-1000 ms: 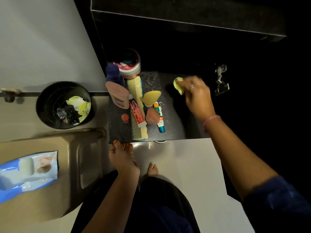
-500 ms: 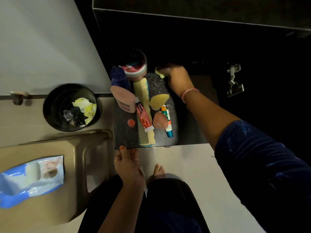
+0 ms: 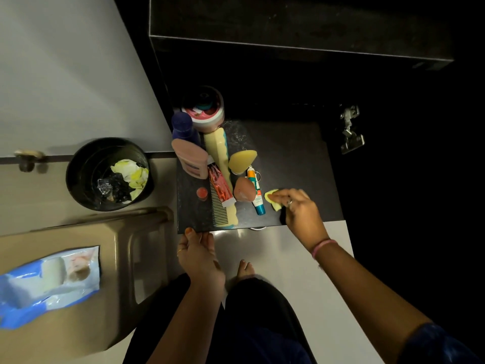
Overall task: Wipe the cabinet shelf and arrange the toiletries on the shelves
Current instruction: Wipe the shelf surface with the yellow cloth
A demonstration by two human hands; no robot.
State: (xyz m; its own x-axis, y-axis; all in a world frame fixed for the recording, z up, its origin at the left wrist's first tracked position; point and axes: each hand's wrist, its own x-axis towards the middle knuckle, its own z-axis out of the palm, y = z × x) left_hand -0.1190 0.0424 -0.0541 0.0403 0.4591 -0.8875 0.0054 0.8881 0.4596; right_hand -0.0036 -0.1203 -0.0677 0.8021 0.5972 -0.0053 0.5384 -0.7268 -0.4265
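Observation:
A dark cabinet shelf (image 3: 301,158) carries toiletries crowded on its left half: a round jar (image 3: 203,111), a blue bottle (image 3: 183,126), a pink bottle (image 3: 193,161), a yellow comb (image 3: 223,179), a red tube (image 3: 220,186), a yellow sponge (image 3: 241,158) and a slim white-and-teal tube (image 3: 256,190). My right hand (image 3: 299,208) presses a yellow wipe (image 3: 273,199) onto the shelf near its front edge, just right of the slim tube. My left hand (image 3: 196,250) grips the shelf's front edge at the left.
A black bin (image 3: 86,164) with crumpled wipes stands left of the shelf. A blue wipes pack (image 3: 49,282) lies on a beige stool (image 3: 126,232) at lower left. A metal hinge (image 3: 350,132) hangs at the right. My bare foot (image 3: 245,269) is below the shelf.
My right hand has swept the wipe from the shelf's back, near the jar, forward to the front edge beside the slim tube. My left hand stays on the front edge.

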